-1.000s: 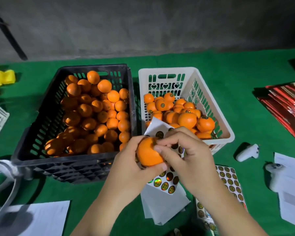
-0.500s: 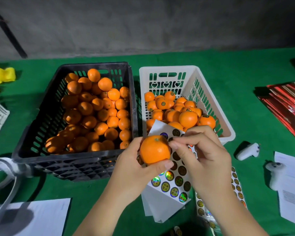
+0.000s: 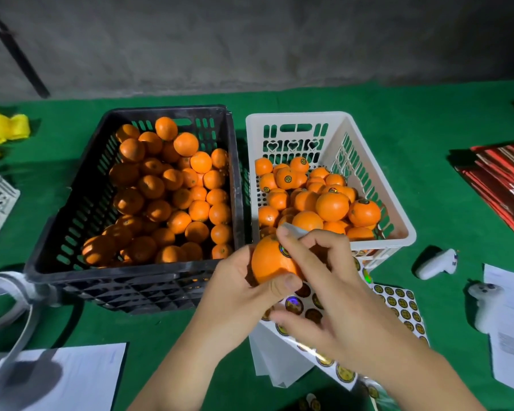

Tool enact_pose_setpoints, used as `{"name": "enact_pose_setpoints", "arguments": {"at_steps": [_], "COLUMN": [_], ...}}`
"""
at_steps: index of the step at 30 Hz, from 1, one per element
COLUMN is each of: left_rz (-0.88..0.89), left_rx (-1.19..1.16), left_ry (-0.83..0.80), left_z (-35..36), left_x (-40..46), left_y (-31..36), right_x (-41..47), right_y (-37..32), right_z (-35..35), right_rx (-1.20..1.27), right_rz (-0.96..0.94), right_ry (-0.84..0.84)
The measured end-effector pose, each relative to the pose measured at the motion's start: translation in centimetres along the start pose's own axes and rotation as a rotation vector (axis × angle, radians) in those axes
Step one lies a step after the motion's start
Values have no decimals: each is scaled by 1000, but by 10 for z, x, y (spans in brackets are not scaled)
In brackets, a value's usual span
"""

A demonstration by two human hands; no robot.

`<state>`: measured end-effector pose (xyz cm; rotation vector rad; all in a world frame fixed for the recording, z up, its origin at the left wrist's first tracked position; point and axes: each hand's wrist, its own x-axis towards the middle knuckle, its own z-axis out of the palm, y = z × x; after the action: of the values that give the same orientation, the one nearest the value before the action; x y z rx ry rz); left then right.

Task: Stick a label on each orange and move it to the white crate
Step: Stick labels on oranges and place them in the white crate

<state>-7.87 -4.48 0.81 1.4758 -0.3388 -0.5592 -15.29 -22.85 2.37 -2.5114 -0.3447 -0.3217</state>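
1. Two crates sit side by side on the green worktop (image 3: 428, 129): a black crate (image 3: 72, 226) heaped with oranges and a white crate (image 3: 377, 179) partly filled.
2. Left hand (image 3: 235, 295) grips one orange (image 3: 272, 261) just before the white crate.
3. Right hand (image 3: 339, 295), fingers (image 3: 291, 250) extended, presses a label (image 3: 285, 251) onto it, above the sticker sheet (image 3: 398, 304).

Two crates stand side by side on a green desk (image 3: 398, 120), nearly touching. The black crate (image 3: 72, 221) on the left is heaped with oranges almost to its rim. The white crate (image 3: 398, 221) on the right has open room at its far end. Sticker sheets (image 3: 404, 304) and two small white devices (image 3: 436, 264) clutter the near right. Bare cloth lies beyond both crates.
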Motion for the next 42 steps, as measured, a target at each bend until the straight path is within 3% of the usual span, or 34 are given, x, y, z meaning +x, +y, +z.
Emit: {"name": "enact_pose_setpoints", "arguments": {"at_steps": [3, 8, 18, 21, 24, 26, 29, 31, 33, 35, 37, 39, 42], "left_rz": [-58, -125, -107, -139, -145, -117, -34, 31, 87, 145, 169, 177, 150], "left_rx": [-38, -58, -145, -87, 36, 91, 171, 177, 208, 246, 291, 353, 450], "left_ry": [-59, -117, -186, -111, -75, -91, -72, -168, -209, -107, -13, -21, 31], "left_z": [1, -4, -20, -33, -46, -51, -58, -59, -58, -59, -63, -70, -96], "left_x": [0, 3, 21, 18, 9, 4, 5, 8, 13, 23, 37, 53, 84], "left_y": [-2, -5, -18, -21, -19, -19, -13, -6, -2, 1, 0, -1, -8], "right_x": [6, 10, 33, 50, 77, 92, 93, 90, 88, 86, 85, 83, 83], "right_y": [2, 7, 40, 60, 86, 99, 111, 114, 119, 121, 123, 124, 123], "right_z": [-1, -3, -7, 3, 12, 21, 39, 43, 37, 29, 28, 33, 40], "right_rx": [-83, -100, 174, 307, 161, 83, 346, 486, 670, 838, 831, 784, 963], "right_rz": [-44, -75, -69, 35, 171, 230, 398, 497, 544, 548, 491, 454, 506], "right_ry": [93, 42, 62, 111, 179, 109, 0, 42, -59, -219, -288, -256, -98]}}
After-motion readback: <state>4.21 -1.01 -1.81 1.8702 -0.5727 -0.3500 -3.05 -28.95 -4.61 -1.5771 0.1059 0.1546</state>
